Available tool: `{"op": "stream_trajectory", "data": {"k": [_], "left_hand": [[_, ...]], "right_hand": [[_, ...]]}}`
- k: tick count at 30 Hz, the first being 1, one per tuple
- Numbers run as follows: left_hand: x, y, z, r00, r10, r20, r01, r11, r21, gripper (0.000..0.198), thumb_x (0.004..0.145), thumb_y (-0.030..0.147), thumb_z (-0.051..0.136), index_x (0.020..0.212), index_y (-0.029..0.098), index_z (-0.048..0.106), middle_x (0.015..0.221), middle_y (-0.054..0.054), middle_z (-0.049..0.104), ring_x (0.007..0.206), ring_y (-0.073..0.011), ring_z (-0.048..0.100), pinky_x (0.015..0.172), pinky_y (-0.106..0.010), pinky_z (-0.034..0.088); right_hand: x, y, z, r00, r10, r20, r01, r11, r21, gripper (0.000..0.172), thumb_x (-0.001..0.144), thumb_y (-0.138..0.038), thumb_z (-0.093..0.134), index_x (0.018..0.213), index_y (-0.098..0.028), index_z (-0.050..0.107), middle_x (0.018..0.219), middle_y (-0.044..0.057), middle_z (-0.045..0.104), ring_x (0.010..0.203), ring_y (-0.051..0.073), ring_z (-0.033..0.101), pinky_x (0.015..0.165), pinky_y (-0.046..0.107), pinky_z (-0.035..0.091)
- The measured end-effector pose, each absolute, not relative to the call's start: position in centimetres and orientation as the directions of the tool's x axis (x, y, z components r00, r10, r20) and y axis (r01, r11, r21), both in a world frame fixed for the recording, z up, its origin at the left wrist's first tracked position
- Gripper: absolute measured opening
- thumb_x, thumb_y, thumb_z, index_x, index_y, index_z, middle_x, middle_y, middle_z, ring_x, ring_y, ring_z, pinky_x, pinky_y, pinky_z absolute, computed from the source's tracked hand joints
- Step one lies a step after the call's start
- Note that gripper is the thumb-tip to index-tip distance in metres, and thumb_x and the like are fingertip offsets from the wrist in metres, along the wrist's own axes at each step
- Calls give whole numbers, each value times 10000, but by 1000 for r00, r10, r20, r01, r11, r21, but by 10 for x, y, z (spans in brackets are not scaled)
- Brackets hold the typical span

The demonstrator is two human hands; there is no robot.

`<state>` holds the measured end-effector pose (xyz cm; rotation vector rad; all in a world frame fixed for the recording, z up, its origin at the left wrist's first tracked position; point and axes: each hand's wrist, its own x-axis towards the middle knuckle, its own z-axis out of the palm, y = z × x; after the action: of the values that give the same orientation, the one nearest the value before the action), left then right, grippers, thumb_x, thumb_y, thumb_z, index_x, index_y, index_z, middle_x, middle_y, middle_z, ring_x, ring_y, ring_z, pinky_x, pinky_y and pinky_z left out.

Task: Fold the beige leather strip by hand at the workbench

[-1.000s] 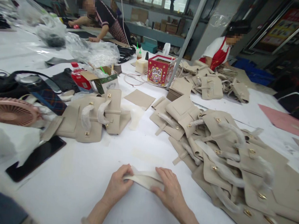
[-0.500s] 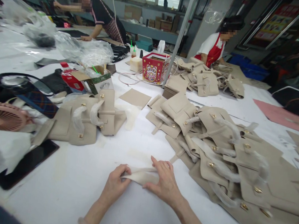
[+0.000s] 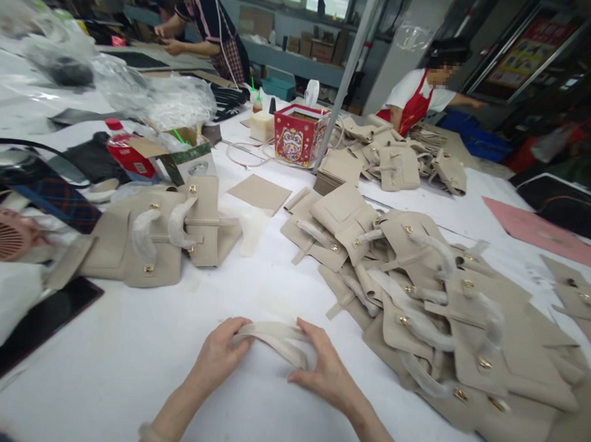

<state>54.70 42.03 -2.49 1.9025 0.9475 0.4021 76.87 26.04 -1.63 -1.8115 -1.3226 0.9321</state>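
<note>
Low in the middle of the head view, a folded beige leather piece (image 3: 281, 335) bows up just above the white table. My left hand (image 3: 221, 351) pinches its left end between thumb and fingers. At the other end, my right hand (image 3: 331, 364) curves around the piece, fingers at the top edge and thumb lower down. The two layers of the piece stand apart toward the right. Beyond my right hand lies a heap of beige handbag parts (image 3: 417, 268) with plastic-wrapped handles and gold fittings.
On the left are more bag parts (image 3: 154, 239), a black phone (image 3: 33, 325), a pink fan (image 3: 4, 230) and a plaid flask (image 3: 61, 193). Further back stand a red box (image 3: 298, 138) and a metal pole (image 3: 347, 77). Two people work across the table.
The leather piece has bowed upward and its layers have parted. My hands stay at its ends. The view has shifted slightly right. Both people across the table have moved their arms.
</note>
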Motion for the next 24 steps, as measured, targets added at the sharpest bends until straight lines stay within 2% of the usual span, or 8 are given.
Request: {"op": "stream_trajectory", "data": {"k": [2,4,7,11,15,20,22,24], "left_hand": [[545,420,-26,661,742,-109,442,-267,856,179,827,291,517,932,207,634,937,-45,651,922,-251,580,844,-397,426],[545,420,-26,680,725,-108,431,-276,859,151,799,245,512,887,205,628,913,-38,645,908,-241,578,843,-386,424],[547,421,-23,707,700,-98,412,-295,862,115,761,205,520,832,199,610,869,-31,627,877,-232,566,819,-373,415],[549,424,-16,731,678,-80,391,-320,863,92,760,197,523,819,197,594,841,-29,606,838,-227,548,774,-362,401],[547,423,-12,778,626,-48,339,-355,871,163,681,116,517,798,208,584,922,-21,618,929,-213,555,845,-343,404],[544,425,-14,804,594,7,301,-417,858,253,632,48,495,796,216,588,1049,-12,631,1045,-209,542,934,-344,366],[544,428,-15,804,595,2,299,-407,863,250,631,46,508,794,218,588,1028,-6,638,1028,-209,549,926,-341,369],[543,430,-17,789,615,-12,299,-367,881,219,646,58,524,788,215,579,992,-2,644,991,-199,566,904,-325,389]], "right_hand": [[766,255,-23,335,934,-124,407,-262,-875,794,728,-183,772,1435,-224,413,1412,103,487,1286,259,456,1094,435,393],[764,252,-26,404,908,-108,382,-275,-882,755,746,-146,709,1433,-218,404,1410,108,487,1275,261,468,1068,439,420],[763,252,-25,347,937,-45,484,-221,-847,897,719,-180,743,1494,-246,297,1502,101,391,1381,279,354,1156,472,319],[761,258,-27,261,964,45,703,-158,-694,1087,670,-121,735,1550,-297,120,1583,79,271,1453,297,230,1190,519,233],[763,272,-37,301,952,64,685,-169,-709,1092,686,-92,696,1553,-296,64,1602,74,232,1473,272,203,1200,505,238],[780,304,-28,108,989,102,633,11,-774,934,775,-172,687,1548,-282,175,1598,65,255,1478,241,205,1217,474,214],[786,314,-22,-13,993,116,624,98,-775,826,745,-136,692,1491,-256,359,1519,78,410,1436,261,302,1201,478,234],[789,319,-19,-34,997,63,543,72,-837,633,706,-83,670,1316,-229,588,1344,81,593,1305,265,480,1138,450,334]]}}
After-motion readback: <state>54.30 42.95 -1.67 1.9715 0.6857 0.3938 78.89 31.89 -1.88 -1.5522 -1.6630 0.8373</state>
